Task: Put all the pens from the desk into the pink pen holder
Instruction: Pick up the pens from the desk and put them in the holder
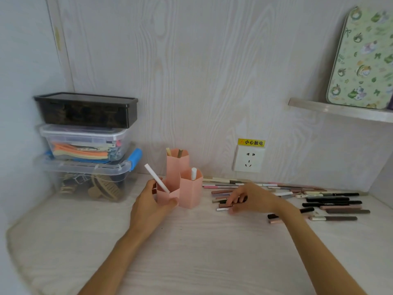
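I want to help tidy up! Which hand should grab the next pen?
The right hand. It is already on the loose pens lying on the desk, while the left hand grips the pink pen holder.

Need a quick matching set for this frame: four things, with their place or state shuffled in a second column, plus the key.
Things:
1. left hand
2. right hand
3. black box
4. wall socket

Place or state:
A. top of the stacked containers
B. on the wall, behind the pens on the desk
C. gripping the pink pen holder
D. down on the loose pens

Pairs: 1-C, 2-D, 3-A, 4-B
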{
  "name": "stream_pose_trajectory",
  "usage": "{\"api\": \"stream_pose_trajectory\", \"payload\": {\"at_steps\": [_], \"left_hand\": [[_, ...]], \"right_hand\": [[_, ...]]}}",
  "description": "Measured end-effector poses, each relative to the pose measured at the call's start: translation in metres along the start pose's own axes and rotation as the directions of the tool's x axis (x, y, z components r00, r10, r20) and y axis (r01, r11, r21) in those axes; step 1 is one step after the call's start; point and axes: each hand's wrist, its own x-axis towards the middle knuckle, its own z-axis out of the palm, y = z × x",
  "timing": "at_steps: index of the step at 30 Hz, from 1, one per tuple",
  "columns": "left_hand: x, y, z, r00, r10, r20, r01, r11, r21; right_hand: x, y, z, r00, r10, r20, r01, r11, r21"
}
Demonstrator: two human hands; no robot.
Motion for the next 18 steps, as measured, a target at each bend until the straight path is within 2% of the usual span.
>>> {"api": "stream_pose_trajectory", "payload": {"at_steps": [3,7,10,13,16,18], "left_hand": [[-0.001,0.001,0.000,1.000,-0.002,0.005,0.002,1.000,-0.003],[0.000,0.001,0.001,1.000,-0.024,0.002,0.024,1.000,0.015],[-0.001,0.001,0.002,1.000,-0.028,0.003,0.028,1.000,0.014],[-0.001,0.002,0.003,0.999,-0.034,0.011,0.034,0.999,0.004],[-0.001,0.002,0.003,0.999,-0.033,0.010,0.034,0.999,-0.018],[-0.002,0.002,0.002,1.000,-0.022,0.005,0.022,1.000,-0.020]], "right_hand": [[-0.002,0.020,0.016,0.980,-0.052,-0.191,0.066,0.996,0.067],[0.002,0.026,0.027,0.945,-0.183,-0.271,0.170,0.983,-0.072],[0.003,0.025,0.026,0.912,-0.226,-0.342,0.167,0.967,-0.194],[0.002,0.014,0.017,0.831,-0.188,-0.524,0.227,0.974,0.011],[0.001,-0.009,0.002,0.673,-0.082,-0.735,0.358,0.906,0.226],[0.004,-0.031,-0.010,0.591,-0.014,-0.806,0.449,0.836,0.314]]}}
